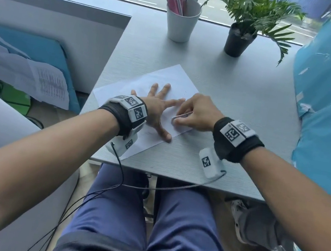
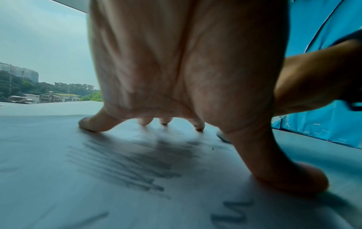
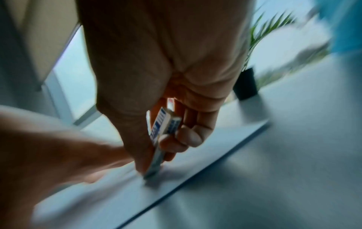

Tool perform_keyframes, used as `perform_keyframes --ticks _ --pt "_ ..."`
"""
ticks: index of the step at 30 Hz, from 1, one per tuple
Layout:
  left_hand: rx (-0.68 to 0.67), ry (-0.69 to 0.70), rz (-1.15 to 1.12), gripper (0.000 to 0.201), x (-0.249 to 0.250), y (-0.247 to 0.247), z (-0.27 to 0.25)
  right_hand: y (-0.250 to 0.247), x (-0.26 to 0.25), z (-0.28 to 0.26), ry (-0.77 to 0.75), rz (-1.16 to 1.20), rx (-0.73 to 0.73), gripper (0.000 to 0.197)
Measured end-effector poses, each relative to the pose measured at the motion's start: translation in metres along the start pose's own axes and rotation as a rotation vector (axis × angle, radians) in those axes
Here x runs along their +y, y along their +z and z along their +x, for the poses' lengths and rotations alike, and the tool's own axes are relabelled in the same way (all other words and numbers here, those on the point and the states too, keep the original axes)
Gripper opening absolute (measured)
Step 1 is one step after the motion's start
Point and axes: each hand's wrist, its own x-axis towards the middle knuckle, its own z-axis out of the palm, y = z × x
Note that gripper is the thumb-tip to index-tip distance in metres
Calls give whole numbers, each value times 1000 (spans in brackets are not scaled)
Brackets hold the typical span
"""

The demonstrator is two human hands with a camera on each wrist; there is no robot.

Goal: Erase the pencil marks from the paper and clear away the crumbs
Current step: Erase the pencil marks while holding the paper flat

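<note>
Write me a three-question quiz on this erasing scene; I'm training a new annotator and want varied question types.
1. True or false: the left hand lies flat with spread fingers on the paper.
2. What does the right hand hold? A) pencil B) eraser C) ruler
3. Fill in: in the left wrist view, dark pencil marks remain beneath the ____ of the left hand.

Key: 1 true; 2 B; 3 palm

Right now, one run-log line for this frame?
left hand flat on paper | right hand rubbing eraser | pencil marks remain
</note>
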Motion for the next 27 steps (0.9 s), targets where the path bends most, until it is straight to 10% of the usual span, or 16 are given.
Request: perform_keyframes --ticks 3,7,11,27 --pt "10 -6 2 136 0 0 -1 -16 13 14 134 12 208 14" --pt "7 -4 -8 137 0 0 0 3 -4 3 -11 -7 10 10" --pt "23 -7 -12 137 0 1 2 -9 13 20 121 23 185 14" --pt "23 -17 -31 143 -3 4 4 2 10 20 44 31 136 13"
